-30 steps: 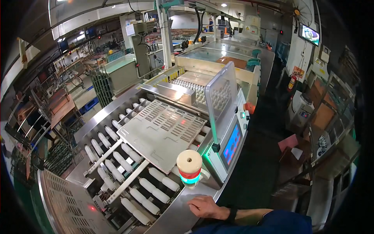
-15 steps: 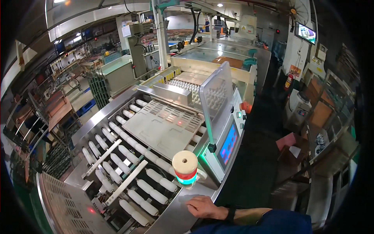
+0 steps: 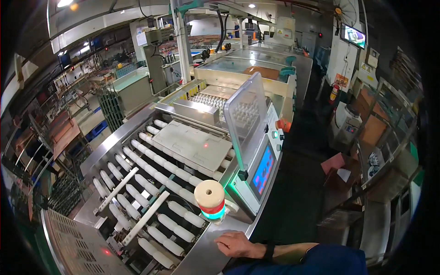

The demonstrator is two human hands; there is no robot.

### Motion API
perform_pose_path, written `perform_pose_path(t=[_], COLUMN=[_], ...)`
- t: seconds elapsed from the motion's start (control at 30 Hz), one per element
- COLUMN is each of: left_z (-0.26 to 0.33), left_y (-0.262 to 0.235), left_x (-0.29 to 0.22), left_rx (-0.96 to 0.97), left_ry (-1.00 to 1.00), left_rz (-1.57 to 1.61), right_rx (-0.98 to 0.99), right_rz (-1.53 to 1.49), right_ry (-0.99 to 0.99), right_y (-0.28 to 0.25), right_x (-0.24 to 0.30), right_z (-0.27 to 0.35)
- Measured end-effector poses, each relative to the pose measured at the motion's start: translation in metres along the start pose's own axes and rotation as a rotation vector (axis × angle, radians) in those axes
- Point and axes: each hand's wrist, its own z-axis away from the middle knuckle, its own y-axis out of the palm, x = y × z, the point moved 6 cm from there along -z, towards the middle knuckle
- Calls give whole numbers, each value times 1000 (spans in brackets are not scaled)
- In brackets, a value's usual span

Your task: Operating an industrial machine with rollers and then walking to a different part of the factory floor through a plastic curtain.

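My right hand [image 3: 233, 244] rests on the bare metal edge [image 3: 211, 250] of a roller conveyor, below the signal light. Its fingers are curled in loosely and nothing shows in them. A dark band circles that wrist. My left hand is out of view. Just beyond my right hand stands a signal light [image 3: 209, 195] with a cream top, a red ring and a lit green-blue ring. Farther off, a flat pale grey plate [image 3: 195, 143] lies on the white rollers [image 3: 158, 172], its far end at the machine's entry.
Right of the rollers stands a control box with a lit blue screen [image 3: 263, 169] and a clear upright guard [image 3: 245, 114]. Two white bars [image 3: 146, 217] cross the near rollers. A slotted panel [image 3: 78, 238] leans at lower left. Shelving [image 3: 385, 151] lines the right side.
The pale plate has slid away from me along the rollers, its slotted end passing out of sight into the machine. My right hand stays on the metal edge. The view has shifted slightly.
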Motion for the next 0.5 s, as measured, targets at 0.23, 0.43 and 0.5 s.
perform_pose_path(t=[0.23,0.43,0.5], left_z=[-2,-4,-4], left_y=[3,19,28], left_x=[0,10,24], left_rx=[8,38,40], left_ry=[-12,-41,-111], left_rz=[21,30,174], right_rx=[54,60,5], right_rz=[14,27,30], right_ry=[69,64,12], right_y=[4,5,4], right_x=[-5,-5,-3], right_z=[3,4,3])
